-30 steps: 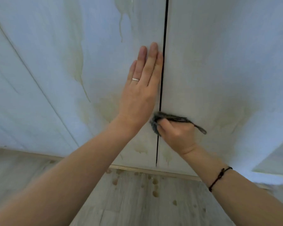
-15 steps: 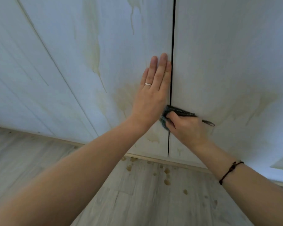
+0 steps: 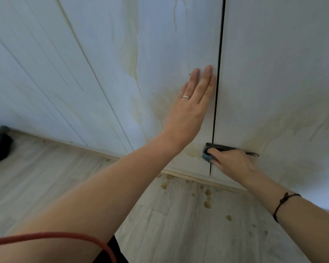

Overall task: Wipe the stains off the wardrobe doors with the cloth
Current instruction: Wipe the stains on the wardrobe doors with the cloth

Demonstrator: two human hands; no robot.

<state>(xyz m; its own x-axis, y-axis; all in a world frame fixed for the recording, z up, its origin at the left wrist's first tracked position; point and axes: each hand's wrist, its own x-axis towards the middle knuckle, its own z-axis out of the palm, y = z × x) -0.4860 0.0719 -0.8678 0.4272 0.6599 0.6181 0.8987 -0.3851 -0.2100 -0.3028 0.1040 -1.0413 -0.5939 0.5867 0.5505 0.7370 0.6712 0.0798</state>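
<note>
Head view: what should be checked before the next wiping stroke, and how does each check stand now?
1. Grip of right hand on cloth: ok.
2. Contact of cloth with the doors at their gap: ok.
3. Brace: left hand flat on left door, clear of cloth: ok.
4. Is right door stain-free: not ok, yellowish stain beside cloth.
5. Is left door stain-free: not ok, long streak.
6. Dampness of cloth: cannot tell.

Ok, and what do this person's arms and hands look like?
Both forearms are bare, no sleeves or gloves. The left hand has a thin silver band ring on one finger. The right hand has a thin dark knotted cord bracelet at its wrist. A thin red cord curves across the left forearm at the bottom edge.
</note>
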